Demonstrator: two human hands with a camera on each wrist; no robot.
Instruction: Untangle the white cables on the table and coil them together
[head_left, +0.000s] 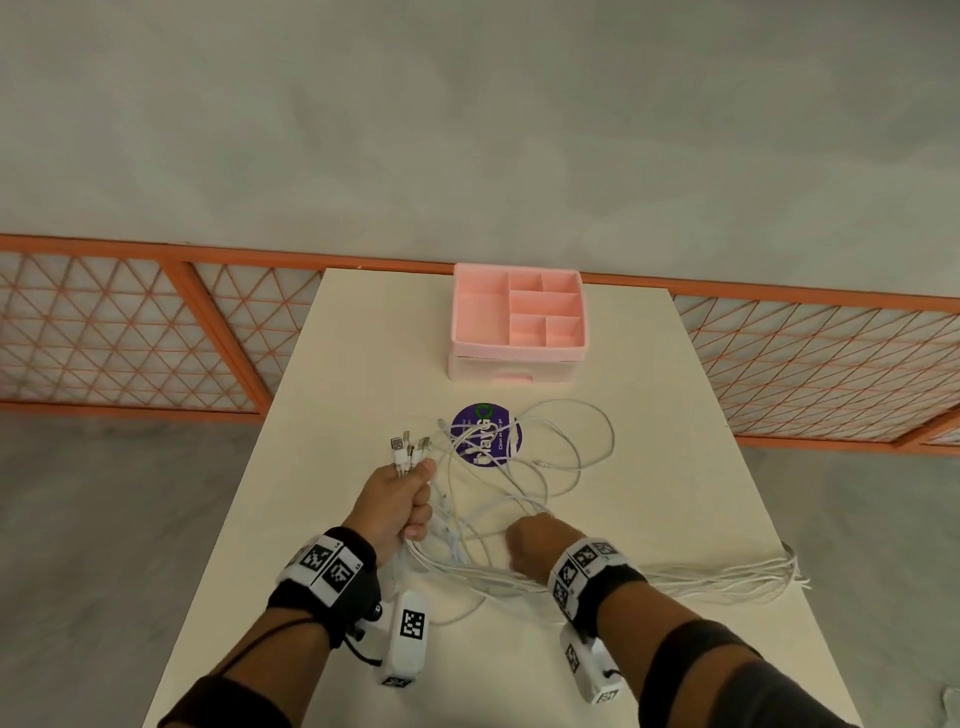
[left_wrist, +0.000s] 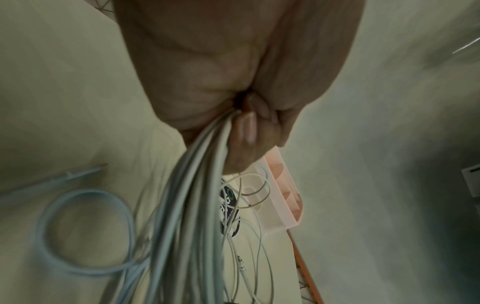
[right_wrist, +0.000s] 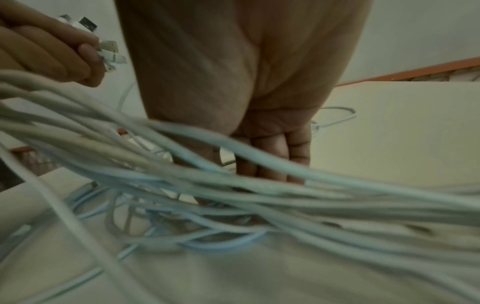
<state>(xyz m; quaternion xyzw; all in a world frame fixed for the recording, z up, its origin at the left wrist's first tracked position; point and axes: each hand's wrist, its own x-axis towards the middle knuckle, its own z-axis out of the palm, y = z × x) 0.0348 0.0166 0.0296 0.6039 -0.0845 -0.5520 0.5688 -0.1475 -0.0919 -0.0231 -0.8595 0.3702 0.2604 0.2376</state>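
Note:
Several white cables (head_left: 524, 467) lie in tangled loops on the cream table (head_left: 337, 364). My left hand (head_left: 410, 499) grips a bundle of their plug ends, and the USB plugs (head_left: 408, 449) stick up above the fist. In the left wrist view the fingers (left_wrist: 246, 127) curl round the cable bundle (left_wrist: 197, 185) hanging below. My right hand (head_left: 530, 545) is low over the strands to the right. In the right wrist view its fingers (right_wrist: 272, 156) point straight down behind the crossing cables (right_wrist: 233, 195) and grip nothing I can see. One cable bundle (head_left: 753, 579) trails to the table's right edge.
A pink compartment organizer (head_left: 519, 317) stands at the far middle of the table. A round purple sticker (head_left: 485, 436) lies under the cable loops. An orange lattice fence (head_left: 130, 332) runs behind the table. Bare tabletop lies at the left and at the far right.

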